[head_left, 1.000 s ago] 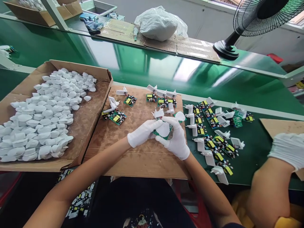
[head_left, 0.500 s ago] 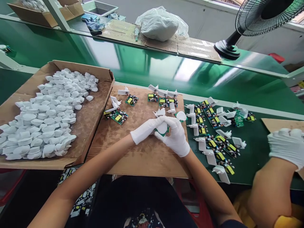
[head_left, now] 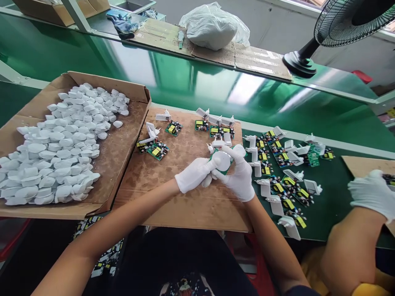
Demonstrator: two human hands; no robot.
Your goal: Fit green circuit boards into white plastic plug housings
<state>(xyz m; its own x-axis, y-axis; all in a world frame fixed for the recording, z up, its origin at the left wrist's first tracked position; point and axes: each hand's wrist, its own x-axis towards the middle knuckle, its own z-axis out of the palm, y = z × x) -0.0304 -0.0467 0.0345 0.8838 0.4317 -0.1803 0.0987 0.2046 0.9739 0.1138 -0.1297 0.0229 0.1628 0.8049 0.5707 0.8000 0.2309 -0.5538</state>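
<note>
In white gloves, both hands hold a green circuit board (head_left: 228, 167) above the brown cardboard mat (head_left: 173, 197). A flat white disc (head_left: 221, 161) covers most of the board's upper face. My left hand (head_left: 196, 173) is closed at the board's left edge, fingertips against the disc. From the right, my right hand (head_left: 240, 177) grips the board between thumb and fingers. A white plug piece (head_left: 219, 143) shows just beyond the board. Behind my right fingers lies a second white disc (head_left: 240, 151) on another board. Several boards with plug pieces (head_left: 220, 130) lie along the mat's far side.
A cardboard tray (head_left: 123, 181) full of white plastic shells (head_left: 58, 152) stands at left. Plug boards (head_left: 277, 187) crowd the green table on the right. A co-worker's gloved hand (head_left: 372, 193) works at far right. Behind are a plastic bag (head_left: 212, 26) and a fan (head_left: 299, 63).
Both hands have shifted slightly right and toward me, the board with its disc now showing more between them. The view has tilted a little. The co-worker's hand now has a board beside it.
</note>
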